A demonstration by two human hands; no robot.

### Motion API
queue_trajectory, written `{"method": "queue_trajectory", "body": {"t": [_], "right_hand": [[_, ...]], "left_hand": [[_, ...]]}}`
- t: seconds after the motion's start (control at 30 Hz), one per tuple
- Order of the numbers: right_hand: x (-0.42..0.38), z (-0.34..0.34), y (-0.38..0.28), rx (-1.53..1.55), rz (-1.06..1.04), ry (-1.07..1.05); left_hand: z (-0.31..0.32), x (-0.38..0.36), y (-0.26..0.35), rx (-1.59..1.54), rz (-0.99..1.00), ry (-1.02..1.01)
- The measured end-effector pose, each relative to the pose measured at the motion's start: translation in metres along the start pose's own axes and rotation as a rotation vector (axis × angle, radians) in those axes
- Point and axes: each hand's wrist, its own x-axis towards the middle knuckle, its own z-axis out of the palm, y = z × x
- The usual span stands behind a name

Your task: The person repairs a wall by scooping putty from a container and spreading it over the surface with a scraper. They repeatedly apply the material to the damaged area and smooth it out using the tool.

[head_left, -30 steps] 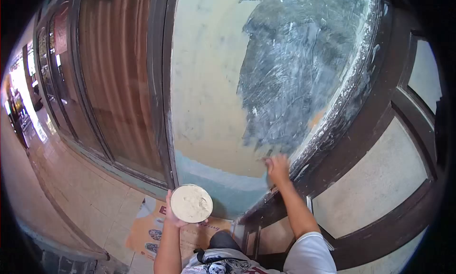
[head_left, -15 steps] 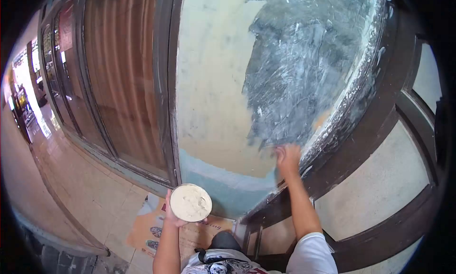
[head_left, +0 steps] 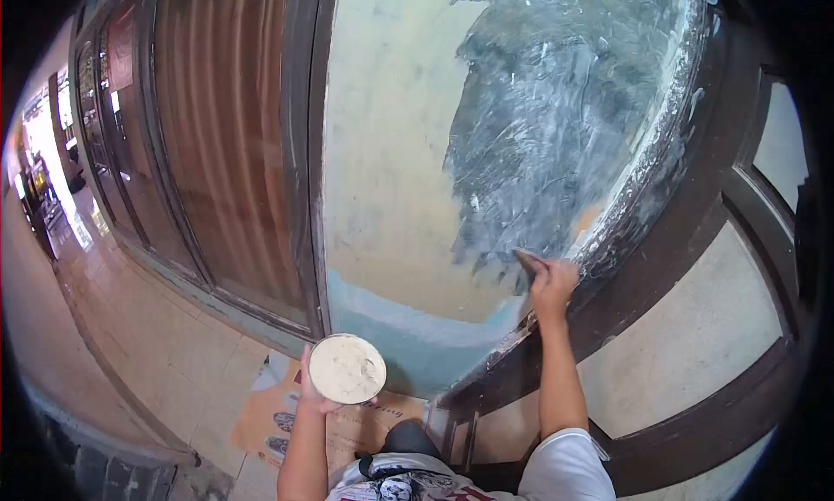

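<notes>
My left hand (head_left: 314, 400) is wrapped round a round tub of cream-coloured putty (head_left: 347, 369), held upright low in front of the wall. The putty's surface is uneven, with a dent at its right side. Against the lower part of the grey patch (head_left: 556, 127) my right hand (head_left: 554, 285) grips a putty knife (head_left: 526, 261), its flat blade near or touching the wall. How its handle sits is mostly hidden by my fingers. White smears streak the grey patch, and cream paint (head_left: 391, 153) covers the wall left of it.
A dark wooden frame with pale panels (head_left: 686, 327) curves along the right. To the left stand glass panes with a brown curtain (head_left: 226, 153) behind. A printed orange banner (head_left: 261, 418) lies on the tiled floor (head_left: 165, 353). Blue-green paint (head_left: 391, 331) shows along the wall's bottom.
My right hand has moved slightly right along the wall, and the putty knife's blade now shows plainly. My left hand and the tub have hardly shifted.
</notes>
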Motion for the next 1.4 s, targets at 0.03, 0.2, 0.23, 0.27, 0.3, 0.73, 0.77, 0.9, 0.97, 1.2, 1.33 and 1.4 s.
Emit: {"method": "queue_trajectory", "body": {"t": [0.03, 0.2, 0.23, 0.27, 0.3, 0.73, 0.77, 0.9, 0.97, 1.2, 1.33, 1.4], "right_hand": [[-0.002, -0.006, 0.005, -0.018, 0.025, 0.023], [-0.072, 0.032, 0.012, -0.057, -0.033, -0.161], [-0.074, 0.038, 0.010, -0.055, -0.049, -0.174], [-0.073, 0.043, 0.009, -0.050, -0.062, -0.183], [-0.052, 0.035, 0.004, -0.045, -0.061, -0.181], [-0.037, 0.041, 0.019, -0.116, -0.048, -0.194], [0.004, 0.020, 0.006, -0.055, -0.043, -0.106], [0.046, -0.031, -0.022, -0.023, -0.057, 0.118], [-0.009, 0.003, 0.000, -0.030, -0.053, -0.025], [-0.019, 0.029, 0.008, -0.083, -0.101, -0.152], [0.085, -0.054, -0.036, 0.034, -0.116, 0.162], [0.095, -0.079, -0.061, 0.190, -0.072, 0.190]], "left_hand": [[-0.002, 0.000, -0.002, -0.028, 0.020, 0.047], [0.016, 0.005, 0.001, -0.011, 0.020, -0.045], [0.018, 0.005, 0.000, -0.018, 0.022, -0.038], [0.014, 0.006, -0.003, 0.009, 0.097, 0.018], [0.015, 0.007, -0.002, 0.013, 0.099, 0.019], [0.023, -0.005, 0.000, -0.002, 0.180, 0.242], [0.016, -0.004, 0.002, -0.022, 0.136, 0.145], [0.017, -0.006, 0.006, -0.088, 0.093, 0.180], [0.029, -0.004, 0.008, -0.182, 0.100, 0.237], [0.021, -0.008, 0.010, 0.019, 0.092, -0.004], [0.040, 0.005, 0.008, -0.029, 0.085, -0.047], [0.041, 0.011, 0.004, -0.023, 0.092, -0.073]]}}
